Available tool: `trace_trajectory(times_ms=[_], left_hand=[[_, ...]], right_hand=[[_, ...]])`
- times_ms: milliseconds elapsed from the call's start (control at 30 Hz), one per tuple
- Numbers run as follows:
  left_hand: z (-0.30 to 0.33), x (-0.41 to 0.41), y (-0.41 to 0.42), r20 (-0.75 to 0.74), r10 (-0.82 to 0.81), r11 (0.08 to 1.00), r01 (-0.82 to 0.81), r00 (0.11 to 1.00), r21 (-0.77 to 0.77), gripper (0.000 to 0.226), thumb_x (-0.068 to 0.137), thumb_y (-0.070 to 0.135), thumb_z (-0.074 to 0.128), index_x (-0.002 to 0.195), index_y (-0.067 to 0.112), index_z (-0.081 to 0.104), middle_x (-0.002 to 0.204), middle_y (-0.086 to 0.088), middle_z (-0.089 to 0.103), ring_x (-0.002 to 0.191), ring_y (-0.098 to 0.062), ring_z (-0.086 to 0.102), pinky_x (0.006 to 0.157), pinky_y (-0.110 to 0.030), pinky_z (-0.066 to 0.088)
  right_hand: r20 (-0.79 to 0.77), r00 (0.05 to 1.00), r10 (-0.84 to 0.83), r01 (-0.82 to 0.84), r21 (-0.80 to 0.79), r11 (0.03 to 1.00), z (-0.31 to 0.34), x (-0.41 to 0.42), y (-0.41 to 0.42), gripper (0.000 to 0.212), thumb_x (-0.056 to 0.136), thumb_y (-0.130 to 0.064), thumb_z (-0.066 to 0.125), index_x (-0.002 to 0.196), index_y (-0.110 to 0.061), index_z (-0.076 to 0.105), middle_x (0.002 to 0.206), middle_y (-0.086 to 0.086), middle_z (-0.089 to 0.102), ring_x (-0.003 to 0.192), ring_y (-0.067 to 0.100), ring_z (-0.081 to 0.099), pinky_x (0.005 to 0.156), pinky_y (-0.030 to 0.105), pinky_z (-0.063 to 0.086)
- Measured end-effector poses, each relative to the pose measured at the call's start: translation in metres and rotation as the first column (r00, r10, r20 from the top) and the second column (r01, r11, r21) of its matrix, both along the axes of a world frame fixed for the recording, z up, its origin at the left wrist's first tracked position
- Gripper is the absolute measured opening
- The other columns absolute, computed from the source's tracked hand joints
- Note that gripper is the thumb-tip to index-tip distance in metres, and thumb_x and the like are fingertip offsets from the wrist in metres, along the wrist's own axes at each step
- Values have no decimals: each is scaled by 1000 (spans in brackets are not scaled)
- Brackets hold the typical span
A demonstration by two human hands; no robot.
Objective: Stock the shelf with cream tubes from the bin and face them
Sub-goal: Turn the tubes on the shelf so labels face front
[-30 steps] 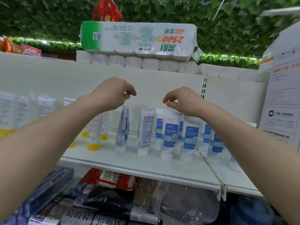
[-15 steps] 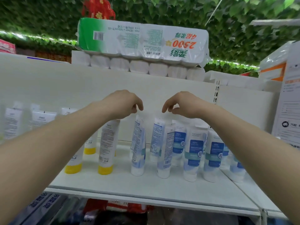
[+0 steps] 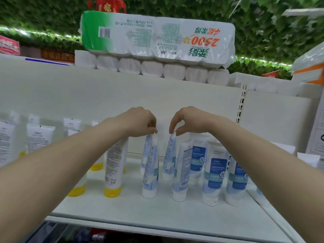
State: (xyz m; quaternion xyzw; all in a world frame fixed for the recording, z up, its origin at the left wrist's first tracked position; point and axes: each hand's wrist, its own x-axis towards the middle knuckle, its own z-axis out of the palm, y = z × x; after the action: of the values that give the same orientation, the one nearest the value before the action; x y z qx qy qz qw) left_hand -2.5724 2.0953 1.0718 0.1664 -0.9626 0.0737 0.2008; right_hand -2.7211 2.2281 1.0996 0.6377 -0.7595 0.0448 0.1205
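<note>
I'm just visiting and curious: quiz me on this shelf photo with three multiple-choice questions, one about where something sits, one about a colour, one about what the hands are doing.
1. Where is the toilet paper pack?
A. on the shelf among the tubes
B. on top of the unit, above the back panel
C. in a hand

2. What colour are the caps of the tubes at the left, such as the yellow-capped tube?
A. yellow
B. red
C. black

3. What are the left hand and right hand doing?
A. resting flat on the shelf
B. hanging idle
C. each pinching the top of a blue-and-white tube

Answers: 1 B, it lies above the white panel. 2 A, their bottom ends are yellow. 3 C, fingertips meet at the tube crimps.
</note>
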Motion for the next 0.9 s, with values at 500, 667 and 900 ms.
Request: trace_trajectory(times_ms=[500,667,900], left_hand=[[7,1,-7,-44,-56,996,59,997,60,26,86,11,62,108,23,71,101,5,72,90,-10,63,84,-25,50],[6,4,-7,-41,-76,995,78,996,60,23,87,11,61,101,24,74,99,8,72,91,-10,64,84,-27,51],[14,26,-2,-188,-139,990,142,972,0,27,89,17,61,109,33,67,101,12,66,97,-9,58,83,-24,42]], right_hand=[[56,998,-35,37,-28,999,-4,-1,-12,17,86,-20,70,102,-16,73,93,-6,68,90,12,62,77,19,42],[68,997,-45,46,-11,999,-3,1,-12,16,87,-21,70,101,-16,73,95,-4,70,87,13,63,76,20,43],[1,997,-81,80,-145,986,9,10,13,14,90,-29,63,100,-25,73,100,-5,70,95,13,61,88,30,49]])
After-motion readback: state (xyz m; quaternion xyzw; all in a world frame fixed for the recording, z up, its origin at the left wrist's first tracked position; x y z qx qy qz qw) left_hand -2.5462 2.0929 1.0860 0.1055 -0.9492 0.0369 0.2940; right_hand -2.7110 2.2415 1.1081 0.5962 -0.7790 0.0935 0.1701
